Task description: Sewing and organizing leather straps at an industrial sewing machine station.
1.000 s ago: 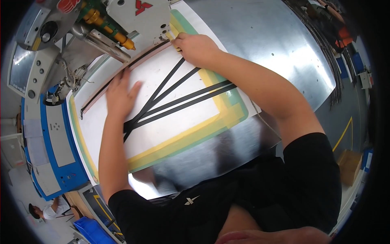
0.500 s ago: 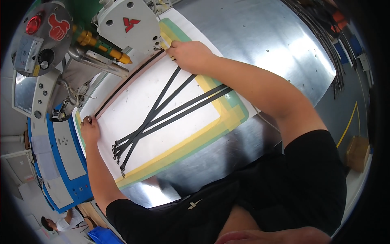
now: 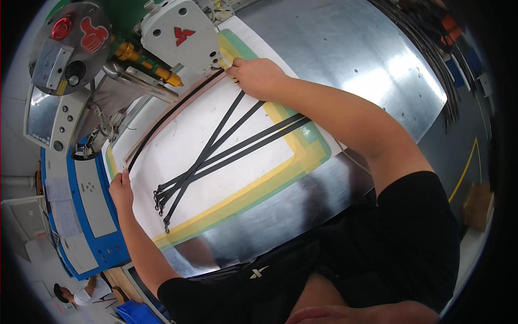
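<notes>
A long black strap (image 3: pixel 171 110) runs between my two hands, beside a pinkish strip (image 3: pixel 184 110) under the machine. My left hand (image 3: pixel 122 190) pinches its near-left end, where the strap bows away from the strip. My right hand (image 3: pixel 259 76) is closed at the far end, close beside the white machine head (image 3: pixel 181 35); its fingertips partly hide what they grip. Several other black straps (image 3: pixel 221 149) with metal swivel hooks (image 3: pixel 166 225) lie crossed on the white sheet (image 3: pixel 245 175), partly under my right forearm.
Yellow and green tape (image 3: pixel 232 208) borders the sheet on a shiny metal table (image 3: pixel 345 51). A round control panel with a gauge and red button (image 3: pixel 62 28) and a yellow nozzle-like part (image 3: pixel 175 80) stand at left. A blue cabinet (image 3: pixel 100 245) and another person (image 3: pixel 86 296) are beyond.
My left hand has moved slightly nearer and right, its end of the strap shifting off the pinkish strip. The strap now bows. My right hand stays beside the machine head; the view has shifted slightly.
</notes>
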The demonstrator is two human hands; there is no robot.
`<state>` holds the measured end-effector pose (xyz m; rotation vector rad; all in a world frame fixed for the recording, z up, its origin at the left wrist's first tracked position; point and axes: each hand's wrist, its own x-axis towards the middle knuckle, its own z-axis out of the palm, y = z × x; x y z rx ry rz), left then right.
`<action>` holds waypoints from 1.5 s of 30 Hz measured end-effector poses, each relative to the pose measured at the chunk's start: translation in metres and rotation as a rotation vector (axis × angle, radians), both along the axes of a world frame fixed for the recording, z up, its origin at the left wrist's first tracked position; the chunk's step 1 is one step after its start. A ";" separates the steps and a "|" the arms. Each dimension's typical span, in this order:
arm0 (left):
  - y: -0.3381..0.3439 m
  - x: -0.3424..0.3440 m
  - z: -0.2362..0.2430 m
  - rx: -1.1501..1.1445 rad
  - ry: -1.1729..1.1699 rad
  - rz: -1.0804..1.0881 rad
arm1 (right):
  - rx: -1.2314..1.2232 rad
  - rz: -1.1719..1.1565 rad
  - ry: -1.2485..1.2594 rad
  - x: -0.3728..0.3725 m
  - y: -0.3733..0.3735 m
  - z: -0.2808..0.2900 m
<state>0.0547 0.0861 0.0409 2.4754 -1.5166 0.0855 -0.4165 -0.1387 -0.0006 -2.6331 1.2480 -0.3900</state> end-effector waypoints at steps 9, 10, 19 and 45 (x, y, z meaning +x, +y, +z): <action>0.148 -0.058 0.001 0.026 0.460 0.005 | 0.014 -0.077 0.098 0.000 0.004 0.009; 0.163 -0.061 -0.003 0.035 0.483 0.035 | 0.014 -0.064 0.098 0.003 0.006 0.012; 0.241 -0.076 -0.014 -0.086 0.720 0.136 | 0.041 0.075 -0.082 0.029 0.011 0.007; 0.225 -0.117 0.023 -0.451 1.331 -0.212 | 0.025 0.202 -0.221 0.060 0.054 0.056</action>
